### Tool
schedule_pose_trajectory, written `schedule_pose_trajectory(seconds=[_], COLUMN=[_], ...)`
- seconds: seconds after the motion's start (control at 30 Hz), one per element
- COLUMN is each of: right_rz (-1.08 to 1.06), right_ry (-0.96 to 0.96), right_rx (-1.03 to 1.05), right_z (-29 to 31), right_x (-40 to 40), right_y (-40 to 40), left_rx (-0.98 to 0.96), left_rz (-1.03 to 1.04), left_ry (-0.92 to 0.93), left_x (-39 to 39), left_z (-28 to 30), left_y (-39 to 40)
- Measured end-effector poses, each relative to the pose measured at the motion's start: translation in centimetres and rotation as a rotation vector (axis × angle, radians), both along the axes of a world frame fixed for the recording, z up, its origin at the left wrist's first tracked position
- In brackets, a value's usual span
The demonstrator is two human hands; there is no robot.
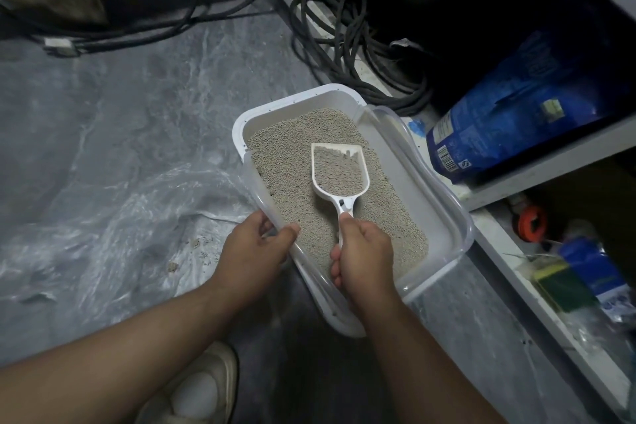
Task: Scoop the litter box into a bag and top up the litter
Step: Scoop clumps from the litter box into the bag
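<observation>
— Scooping's underway? Where do you stand?
— Your right hand point(361, 251) grips the scoop point(339, 173), loaded with litter, over the litter box point(444, 213); your left hand point(256, 244) pinches its rim.
— What's left?
— A few clumps lie on the clear bag point(103, 234) beside it. The blue litter sack point(509, 107) looks untouched, so no topping up yet.

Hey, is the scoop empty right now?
No, the scoop in the right hand holds a load of grey litter above the litter box.

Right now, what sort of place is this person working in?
Probably a home utility or storage corner. The litter box sits on a plastic-sheeted floor beside low shelving holding a blue bag, with coiled cables behind.
</observation>
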State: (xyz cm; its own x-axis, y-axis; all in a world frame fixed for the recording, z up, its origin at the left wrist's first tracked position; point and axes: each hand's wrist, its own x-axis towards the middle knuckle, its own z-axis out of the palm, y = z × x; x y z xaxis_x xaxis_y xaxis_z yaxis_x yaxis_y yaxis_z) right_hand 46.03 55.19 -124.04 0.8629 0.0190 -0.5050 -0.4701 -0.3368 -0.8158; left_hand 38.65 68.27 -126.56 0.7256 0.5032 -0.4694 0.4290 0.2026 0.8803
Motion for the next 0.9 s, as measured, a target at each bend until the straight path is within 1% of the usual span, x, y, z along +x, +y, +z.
schedule_pose_trajectory(seconds=[0.7, 0.9], right_rz=[0.019, -0.022], right_ry=[-0.02, -0.02], right_rx=[-0.021, -0.007], right_z=[-0.15, -0.19], right_x=[0.0, 0.11], right_y=[-0.09, -0.21], left_rx=[0.03, 0.012], left_rz=[-0.005, 0.006], left_ry=[0.022, 0.024], left_x=[-0.02, 0.08], left_z=[0.06, 0.33], left_y=[-0.06, -0.18])
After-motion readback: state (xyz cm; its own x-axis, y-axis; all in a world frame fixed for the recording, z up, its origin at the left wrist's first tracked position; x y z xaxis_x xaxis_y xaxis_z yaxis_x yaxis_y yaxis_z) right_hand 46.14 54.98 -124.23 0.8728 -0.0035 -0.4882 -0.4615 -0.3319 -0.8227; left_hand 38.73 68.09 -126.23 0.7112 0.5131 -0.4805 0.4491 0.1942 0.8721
